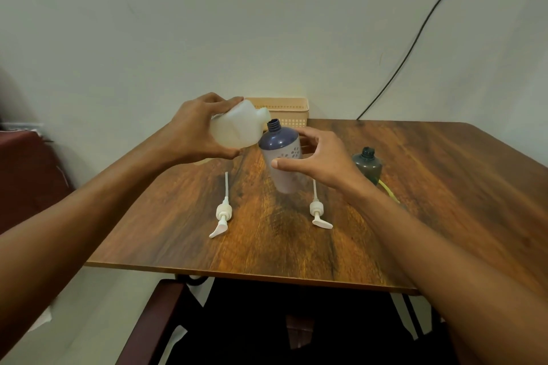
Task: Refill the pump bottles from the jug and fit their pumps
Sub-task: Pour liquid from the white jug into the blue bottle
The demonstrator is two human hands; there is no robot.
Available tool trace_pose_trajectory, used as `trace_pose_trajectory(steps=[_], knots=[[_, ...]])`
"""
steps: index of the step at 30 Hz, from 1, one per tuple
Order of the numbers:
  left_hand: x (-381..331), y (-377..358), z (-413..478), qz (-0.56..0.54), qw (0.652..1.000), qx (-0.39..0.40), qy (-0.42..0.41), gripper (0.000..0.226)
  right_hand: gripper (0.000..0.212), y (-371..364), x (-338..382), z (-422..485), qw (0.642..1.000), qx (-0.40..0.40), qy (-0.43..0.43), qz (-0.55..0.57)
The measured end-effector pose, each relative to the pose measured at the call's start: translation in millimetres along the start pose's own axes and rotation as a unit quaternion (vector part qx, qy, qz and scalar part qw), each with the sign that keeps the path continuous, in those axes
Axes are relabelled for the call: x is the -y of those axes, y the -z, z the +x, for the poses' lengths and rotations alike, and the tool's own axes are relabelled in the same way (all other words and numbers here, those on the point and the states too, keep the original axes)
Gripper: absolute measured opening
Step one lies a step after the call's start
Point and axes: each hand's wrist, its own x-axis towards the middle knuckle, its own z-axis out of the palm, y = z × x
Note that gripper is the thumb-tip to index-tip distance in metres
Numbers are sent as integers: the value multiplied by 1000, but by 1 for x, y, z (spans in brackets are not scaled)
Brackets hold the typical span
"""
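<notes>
- The left hand (192, 130) grips the tilted jug (234, 127), its spout beside the blue bottle (281, 154); no flow shows.
- The right hand (320, 157) curls round that bottle, mid-table.
- The dark bottle (367, 163) stands open; the near pump (223, 213) and far pump (318, 213) lie unfitted.

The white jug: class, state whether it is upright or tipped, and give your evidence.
Tipped. The left hand holds the jug nearly sideways, spout at the open neck of the purple bottle. Any flow: cannot tell.
</notes>
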Motion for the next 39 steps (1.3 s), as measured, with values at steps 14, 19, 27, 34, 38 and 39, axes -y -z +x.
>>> trace_pose_trajectory(steps=[14,19,27,34,38,39], knots=[[-11,26,15,83,996,30,-32,102,75,1,6,2,1000,-17,-3,0],[-15,31,19,96,994,51,-32,103,76,0,6,2,1000,-20,-8,-4],[-24,41,26,123,989,69,-37,101,76,1,8,2,1000,-22,-22,2],[-29,47,29,143,986,80,-36,101,80,1,10,2,999,-25,-26,-1],[-34,51,29,155,983,86,-41,101,78,1,10,2,999,-22,-26,0],[-36,52,30,158,983,87,-40,101,78,1,10,1,999,-22,-26,-1]])
